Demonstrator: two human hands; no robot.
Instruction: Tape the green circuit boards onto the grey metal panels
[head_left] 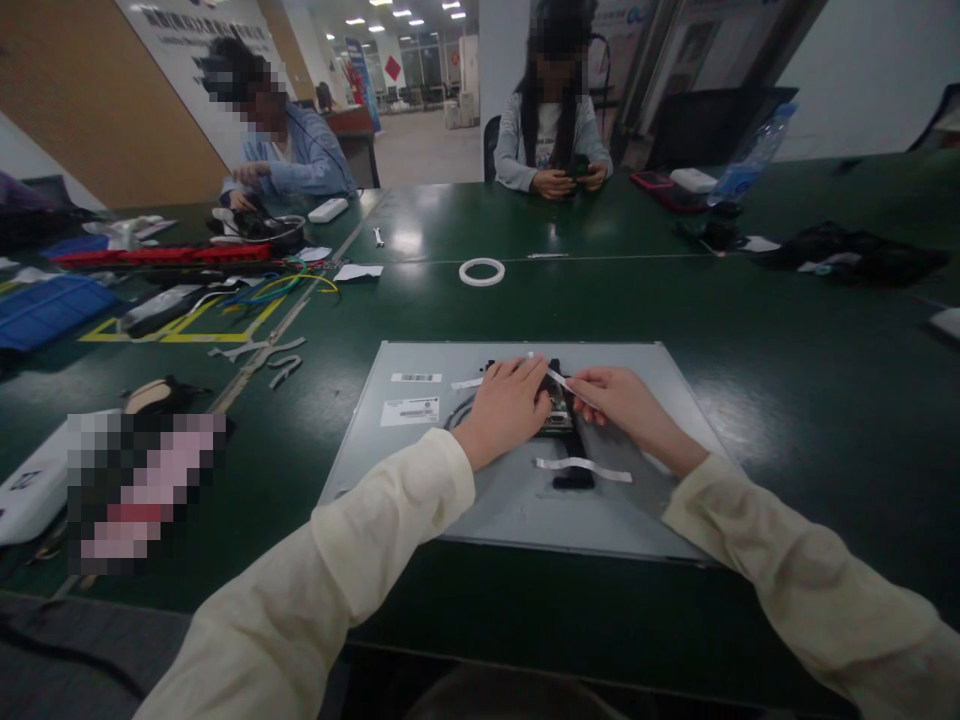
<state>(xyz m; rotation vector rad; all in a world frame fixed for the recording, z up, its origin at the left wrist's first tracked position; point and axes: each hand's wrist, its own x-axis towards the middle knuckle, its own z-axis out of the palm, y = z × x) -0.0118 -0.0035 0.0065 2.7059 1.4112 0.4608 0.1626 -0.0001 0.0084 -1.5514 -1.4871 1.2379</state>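
Note:
A grey flat panel [480, 500] with white labels lies on the green table, a black part with a small circuit board [556, 415] at its middle. My left hand [504, 408] rests flat on the upper left of that part, fingers stretched out and partly covering it. At its right, my right hand [611, 400] pinches the end of a thin white strip [559, 379], which runs toward my left fingertips. Another white strip [585, 466] lies across the lower arm of the black part. Dark cables curve out beside my left hand.
A white tape roll [481, 272] lies beyond the panel. Cables, a blue tray [49, 312] and a white device [52, 480] are at the left. Two people sit across the table. A plastic bottle [754, 155] and black bags [855, 250] are at the right.

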